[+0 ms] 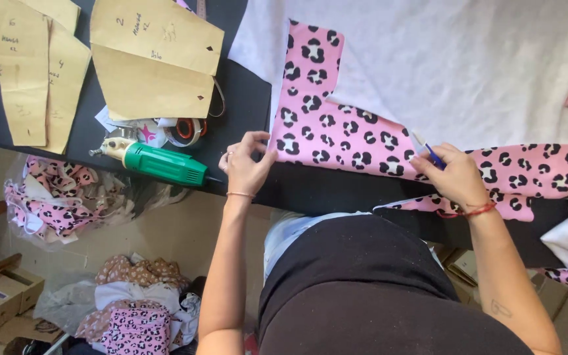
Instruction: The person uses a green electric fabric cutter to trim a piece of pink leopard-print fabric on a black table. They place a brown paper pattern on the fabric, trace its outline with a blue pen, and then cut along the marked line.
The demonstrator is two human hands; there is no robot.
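The big black table (244, 98) holds a pink cloth piece with black leopard spots (336, 141), and its long side runs from your left hand across to your right. Your left hand (246, 164) pinches the cloth's near left corner. Your right hand (451, 174) rests on the cloth, fingers pressed around a small blue-handled marking tool (428, 150).

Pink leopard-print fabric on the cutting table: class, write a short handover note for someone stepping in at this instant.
Left hand: pinching the lower left corner of the pink leopard-print fabric piece.
Right hand: holding a blue marking pen with its tip on the fabric.
The fabric lies flat over white cloth on the black table. Green electric cutter and brown paper patterns sit left.
Done: piece laid out. Left: cannot tell how much marking remains.
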